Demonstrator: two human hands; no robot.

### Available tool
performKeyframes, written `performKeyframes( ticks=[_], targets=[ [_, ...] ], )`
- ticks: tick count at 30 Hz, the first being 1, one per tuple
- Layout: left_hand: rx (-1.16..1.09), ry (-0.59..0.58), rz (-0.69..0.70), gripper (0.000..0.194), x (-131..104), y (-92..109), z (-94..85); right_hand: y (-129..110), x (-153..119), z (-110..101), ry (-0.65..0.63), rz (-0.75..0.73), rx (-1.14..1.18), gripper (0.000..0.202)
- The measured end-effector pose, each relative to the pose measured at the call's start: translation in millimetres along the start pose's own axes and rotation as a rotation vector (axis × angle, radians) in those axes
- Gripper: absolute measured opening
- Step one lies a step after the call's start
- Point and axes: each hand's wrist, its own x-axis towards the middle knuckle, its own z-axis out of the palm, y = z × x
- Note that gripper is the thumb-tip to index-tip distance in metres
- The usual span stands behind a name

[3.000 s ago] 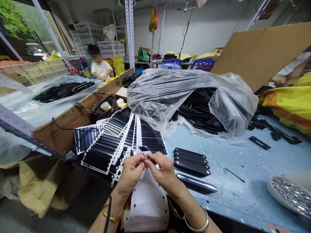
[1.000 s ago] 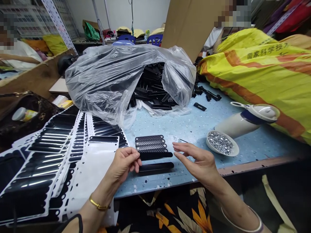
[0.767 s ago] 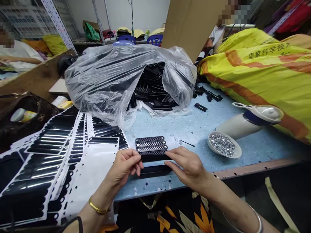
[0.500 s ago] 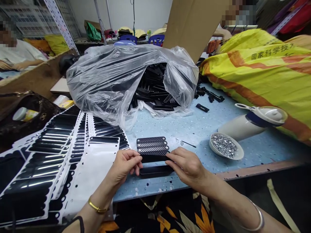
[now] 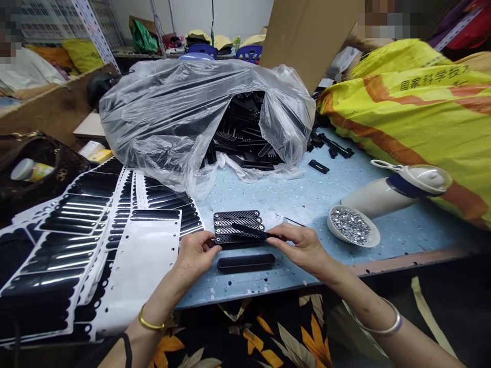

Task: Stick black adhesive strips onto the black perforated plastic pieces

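Right hand (image 5: 303, 248) pinching black strip (image 5: 249, 231) by right end, aslant over patterned row (image 5: 230, 221); left hand (image 5: 195, 251) half-curled at row's left end, grip unclear. Best: steady row, handle strip by edges only.

Clear plastic sheeting (image 5: 153, 115) obscures most of the black parts (image 5: 245, 122). The right hand (image 5: 304, 249) hides one end of the black strip (image 5: 249, 230). Left hand (image 5: 195, 254): contact with the patterned pieces (image 5: 236, 215) cannot be determined. Yellow sack (image 5: 414, 112) cut off by right edge. Contents (image 5: 350, 225) of the bowl (image 5: 375, 238) too small to identify.
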Motion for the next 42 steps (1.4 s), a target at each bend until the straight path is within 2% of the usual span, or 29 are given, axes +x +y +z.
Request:
performKeyframes(
  ticks=[3, 5, 11, 15, 21, 42],
  targets=[
    [0.021, -0.022, 0.040, 0.013, -2, 3, -0.6, 0, 0, 7, 0.019, -0.042, 0.007, 0.013],
    [-0.006, -0.055, 0.048, 0.011, -2, 4, -0.8, -1, -2, 5, -0.014, -0.055, 0.010, 0.013],
    [-0.139, -0.062, -0.046, 0.021, -3, -2, 0.2, -7, -2, -5, -0.062, -0.090, -0.048, 0.014],
    [-0.199, -0.079, -0.055, 0.027, -4, -3, -0.5, -11, 3, 0, -0.051, -0.197, -0.056, 0.015],
    [-0.238, -0.129, -0.096, 0.026, -3, 1, -2.0, -12, 9, 10, -0.025, -0.323, -0.083, 0.016],
    [-0.248, -0.125, -0.111, 0.022, -4, 0, -1.8, -9, 9, 19, -0.049, -0.325, -0.134, 0.015]
  ],
)
